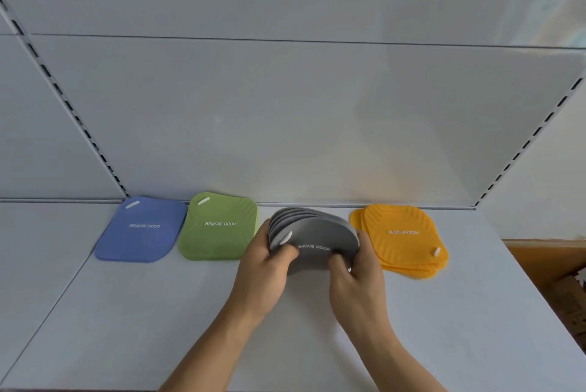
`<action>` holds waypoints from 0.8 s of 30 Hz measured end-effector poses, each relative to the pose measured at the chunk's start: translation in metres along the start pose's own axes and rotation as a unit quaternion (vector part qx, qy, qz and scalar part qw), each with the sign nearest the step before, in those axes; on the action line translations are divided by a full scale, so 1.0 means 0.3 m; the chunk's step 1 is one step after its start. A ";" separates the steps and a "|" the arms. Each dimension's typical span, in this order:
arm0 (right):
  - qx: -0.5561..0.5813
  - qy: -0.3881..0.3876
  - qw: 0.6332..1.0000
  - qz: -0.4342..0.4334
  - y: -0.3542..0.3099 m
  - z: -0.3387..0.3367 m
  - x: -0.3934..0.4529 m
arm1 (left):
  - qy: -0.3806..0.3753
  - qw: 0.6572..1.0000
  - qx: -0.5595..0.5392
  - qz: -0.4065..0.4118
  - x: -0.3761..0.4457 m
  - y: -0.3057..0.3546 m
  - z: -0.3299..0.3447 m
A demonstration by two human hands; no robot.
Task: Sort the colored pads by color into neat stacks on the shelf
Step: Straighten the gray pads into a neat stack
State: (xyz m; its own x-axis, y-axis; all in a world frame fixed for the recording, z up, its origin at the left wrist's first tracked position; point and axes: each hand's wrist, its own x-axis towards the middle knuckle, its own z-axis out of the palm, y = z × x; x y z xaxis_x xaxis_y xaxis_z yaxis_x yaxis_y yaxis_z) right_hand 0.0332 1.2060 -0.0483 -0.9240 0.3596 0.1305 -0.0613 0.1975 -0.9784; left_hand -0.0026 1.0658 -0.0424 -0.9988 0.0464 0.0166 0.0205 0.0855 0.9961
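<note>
Head view shows both hands holding a bundle of gray pads point(317, 239) just above the shelf point(126, 312), near its back edge, between the green stack point(218, 226) and the orange stack point(402, 236). The left hand point(266, 261) has its grip curled round the bundle's left side, thumb on the front pad; the right hand point(355, 268) does the same on the right side. The gray pads are fanned, their upper edges stepped one behind another, so the step in hand looks like squaring up the gray bundle before it goes down. The blue stack point(142, 230) lies toward the back left corner, tidy, just beside the green one. The orange pads are slightly offset from each other.

The next move likely calls for pressing the gray edges flush, then laying the bundle flat in the gap without touching either neighbour. The orange stack may want straightening afterwards.
</note>
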 end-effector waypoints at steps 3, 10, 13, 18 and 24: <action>0.009 -0.006 1.000 0.009 0.005 -0.002 0.001 | 0.007 1.000 0.004 -0.003 -0.009 -0.003 0.004; -0.054 -0.017 0.998 -0.002 0.042 -0.025 0.022 | -0.022 0.998 0.047 -0.026 0.008 -0.034 -0.032; -0.115 -0.022 0.993 -0.028 0.061 -0.037 0.024 | -0.026 0.996 0.088 -0.020 0.002 -0.067 -0.051; -0.191 -0.042 0.979 -0.057 0.071 -0.045 0.028 | -0.037 0.985 0.166 0.010 0.002 -0.081 -0.054; -0.268 -0.064 0.959 -0.064 0.020 -0.057 0.128 | -0.021 0.958 0.287 -0.007 0.129 -0.009 -0.100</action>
State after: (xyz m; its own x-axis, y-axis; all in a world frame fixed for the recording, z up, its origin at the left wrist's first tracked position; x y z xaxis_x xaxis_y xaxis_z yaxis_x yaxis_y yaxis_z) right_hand 0.0039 1.2365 -0.0464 -0.9629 0.1923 0.1894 -0.0066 0.6847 -0.7288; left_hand -0.0426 1.0376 -0.0419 -0.9968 0.0796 -0.0112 0.0406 0.6186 0.7847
